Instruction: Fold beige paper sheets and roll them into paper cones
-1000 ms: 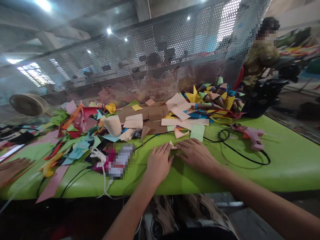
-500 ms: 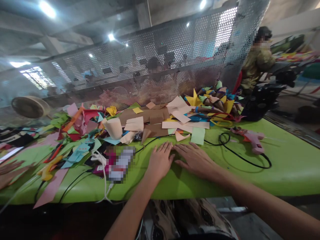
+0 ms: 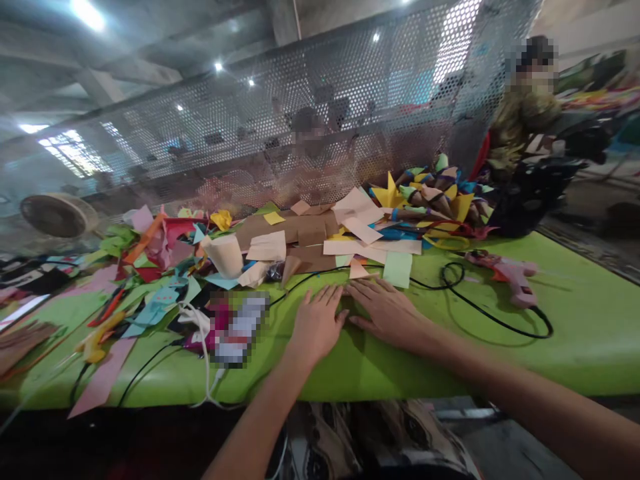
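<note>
Head camera: both of the person's bare hands lie palm down on the green-covered table (image 3: 590,347), fingers extended and lightly gathered. The left hand (image 3: 319,323) angles up toward the right, and the right hand (image 3: 387,308) angles up toward the left, so the fingertips nearly meet. A sliver of pale paper (image 3: 346,291) appears to show at that meeting point; the fingers hide most of it, and whether they pinch or only press it cannot be told.

Just beyond the fingertips lie a peach paper scrap (image 3: 358,269), a pale green paper piece (image 3: 397,270) and a long pale pink strip (image 3: 350,248). A black cable (image 3: 487,313) loops rightward to a pink glue gun (image 3: 520,283) on its side. Left of the left hand, a pixelated phone (image 3: 243,330) has a white cable (image 3: 206,333) beside it; farther left is a yellow glue gun (image 3: 97,339).

Behind, brown paper (image 3: 313,232) lies between a heap of coloured scraps and a pile of paper cones (image 3: 435,197). A perforated metal screen (image 3: 380,127) leans beyond them; a seated person (image 3: 523,117) is at right.
</note>
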A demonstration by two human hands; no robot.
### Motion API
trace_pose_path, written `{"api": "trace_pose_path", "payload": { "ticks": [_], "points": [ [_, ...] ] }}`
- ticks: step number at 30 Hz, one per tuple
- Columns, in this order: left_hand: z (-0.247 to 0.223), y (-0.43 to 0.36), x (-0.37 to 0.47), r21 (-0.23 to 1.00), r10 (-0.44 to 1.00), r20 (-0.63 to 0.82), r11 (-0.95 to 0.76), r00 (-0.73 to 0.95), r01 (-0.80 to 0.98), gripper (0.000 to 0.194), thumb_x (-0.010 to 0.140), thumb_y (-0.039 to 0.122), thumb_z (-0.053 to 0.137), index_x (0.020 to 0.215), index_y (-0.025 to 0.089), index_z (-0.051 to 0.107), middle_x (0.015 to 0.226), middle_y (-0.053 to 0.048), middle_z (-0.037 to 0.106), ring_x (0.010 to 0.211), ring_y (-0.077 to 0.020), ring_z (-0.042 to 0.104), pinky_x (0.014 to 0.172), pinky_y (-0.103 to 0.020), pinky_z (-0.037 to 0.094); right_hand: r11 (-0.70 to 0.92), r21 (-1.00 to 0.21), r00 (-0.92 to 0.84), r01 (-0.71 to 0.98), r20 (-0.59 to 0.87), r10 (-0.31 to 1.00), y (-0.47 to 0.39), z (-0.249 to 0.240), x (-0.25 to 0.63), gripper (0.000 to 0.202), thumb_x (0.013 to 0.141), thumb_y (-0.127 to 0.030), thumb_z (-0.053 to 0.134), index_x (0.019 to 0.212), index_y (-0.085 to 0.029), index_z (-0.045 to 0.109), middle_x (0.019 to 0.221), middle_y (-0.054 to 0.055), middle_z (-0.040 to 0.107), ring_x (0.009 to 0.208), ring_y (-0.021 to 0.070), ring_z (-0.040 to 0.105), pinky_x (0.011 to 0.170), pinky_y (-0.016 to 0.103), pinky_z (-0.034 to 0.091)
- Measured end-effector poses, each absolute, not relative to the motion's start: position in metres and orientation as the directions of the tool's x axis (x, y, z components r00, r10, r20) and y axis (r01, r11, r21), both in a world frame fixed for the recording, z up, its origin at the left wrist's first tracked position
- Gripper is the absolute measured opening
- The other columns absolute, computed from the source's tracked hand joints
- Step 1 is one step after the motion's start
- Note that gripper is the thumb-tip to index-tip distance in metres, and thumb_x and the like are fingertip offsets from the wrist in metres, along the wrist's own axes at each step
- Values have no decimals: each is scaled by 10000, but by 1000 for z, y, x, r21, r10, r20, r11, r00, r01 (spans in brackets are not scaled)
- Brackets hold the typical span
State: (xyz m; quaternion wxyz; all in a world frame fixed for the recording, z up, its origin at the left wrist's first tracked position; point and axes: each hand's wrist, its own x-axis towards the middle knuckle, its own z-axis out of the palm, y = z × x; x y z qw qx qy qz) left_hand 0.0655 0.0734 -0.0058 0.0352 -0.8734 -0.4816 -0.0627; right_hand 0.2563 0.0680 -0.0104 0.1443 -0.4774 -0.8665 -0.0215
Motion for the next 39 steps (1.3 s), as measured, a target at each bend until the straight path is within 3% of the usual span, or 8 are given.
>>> {"api": "trace_pose_path", "payload": {
  "ticks": [4, 11, 17, 23, 29, 35, 39],
  "points": [
    [-9, 61, 62, -47, 830, 146, -537, 538, 842, 561, 996, 393, 385, 1507, 167, 344, 1565, -78, 367, 1431, -239, 377, 1179, -501, 311, 557, -106, -517, 824, 261, 815, 57, -14, 256, 692, 961, -581, 412, 1476, -118, 416, 1503, 141, 464, 1367, 321, 446, 1125, 539, 331],
    [-5, 81, 71, 22, 863, 123, -496, 490, 868, 510, 1009, 338, 351, 1476, 137, 397, 1525, -79, 436, 1409, -222, 411, 1187, -495, 293, 529, -94, -487, 843, 284, 826, 76, -11, 255, 611, 990, -517, 382, 1420, -97, 492, 1476, 156, 498, 1371, 311, 440, 1165, 526, 252],
    [-10, 62, 64, 1, 842, 143, -526, 520, 851, 559, 998, 388, 383, 1504, 153, 350, 1574, -78, 343, 1436, -240, 367, 1181, -490, 309, 569, -114, -530, 814, 255, 809, 62, -18, 258, 729, 956, -635, 356, 1491, -143, 400, 1528, 137, 424, 1393, 325, 410, 1144, 567, 274],
    [-8, 82, 70, 12, 863, 138, -493, 487, 870, 506, 1022, 360, 323, 1474, 146, 406, 1521, -101, 440, 1404, -237, 421, 1150, -479, 361, 522, -100, -482, 847, 268, 834, 81, -16, 255, 627, 971, -522, 425, 1430, -98, 480, 1497, 170, 465, 1403, 324, 397, 1168, 543, 244],
    [-13, 62, 62, -34, 827, 166, -540, 537, 841, 544, 1002, 380, 385, 1501, 168, 361, 1559, -83, 376, 1425, -244, 388, 1162, -476, 354, 594, -120, -546, 796, 284, 788, 61, -19, 259, 710, 937, -585, 456, 1487, -140, 403, 1515, 142, 447, 1401, 312, 404, 1170, 535, 262],
    [-8, 77, 69, 5, 863, 125, -494, 490, 869, 506, 1013, 355, 360, 1474, 151, 407, 1525, -94, 432, 1398, -252, 430, 1145, -481, 375, 543, -139, -498, 828, 263, 827, 74, -16, 256, 657, 940, -524, 474, 1437, -95, 471, 1483, 180, 481, 1397, 323, 407, 1183, 550, 220],
    [-12, 61, 64, -33, 835, 166, -527, 524, 849, 544, 997, 381, 402, 1491, 153, 379, 1555, -83, 384, 1418, -253, 399, 1163, -464, 356, 583, -166, -536, 795, 257, 804, 59, -18, 260, 722, 922, -568, 482, 1492, -134, 395, 1530, 148, 423, 1403, 322, 398, 1177, 563, 225]
  ]
}}
